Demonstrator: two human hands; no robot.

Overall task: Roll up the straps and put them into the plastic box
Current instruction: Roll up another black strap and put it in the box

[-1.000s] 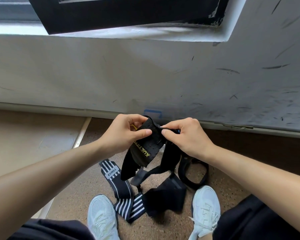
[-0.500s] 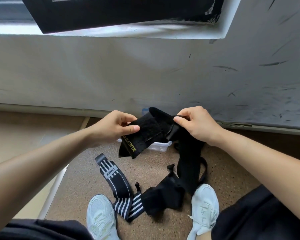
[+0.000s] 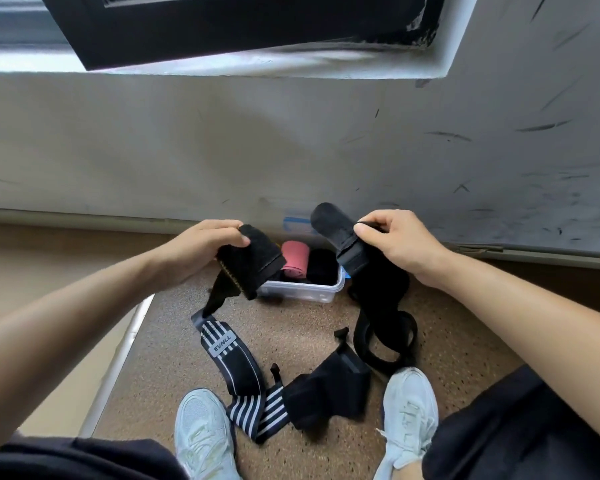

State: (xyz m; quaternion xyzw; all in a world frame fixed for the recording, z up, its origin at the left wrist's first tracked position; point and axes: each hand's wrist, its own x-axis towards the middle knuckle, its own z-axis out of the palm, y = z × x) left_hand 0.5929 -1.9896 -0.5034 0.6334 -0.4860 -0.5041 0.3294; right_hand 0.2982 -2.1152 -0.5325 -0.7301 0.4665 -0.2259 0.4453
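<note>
My left hand (image 3: 201, 242) grips one black strap (image 3: 248, 266) by its wide end; its tail hangs toward the floor. My right hand (image 3: 392, 242) pinches a second black strap (image 3: 368, 282), which trails down to a loop on the floor by my right shoe. The two straps are apart. Between my hands, against the wall, stands the clear plastic box (image 3: 312, 292). Inside it lie a pink roll (image 3: 294, 259) and a black roll (image 3: 323, 268). A black-and-white striped strap (image 3: 236, 365) lies unrolled on the floor, ending in a black pad (image 3: 326, 393).
A scuffed white wall (image 3: 291, 150) rises just behind the box, with a dark window frame (image 3: 239, 26) above. My two white shoes (image 3: 201, 434) stand on the speckled brown floor below the straps. A metal strip (image 3: 118, 362) divides the floor on the left.
My hands have pulled apart, separating the two black straps that were joined. The left piece now hangs free, and the box with its rolls shows between my hands.
</note>
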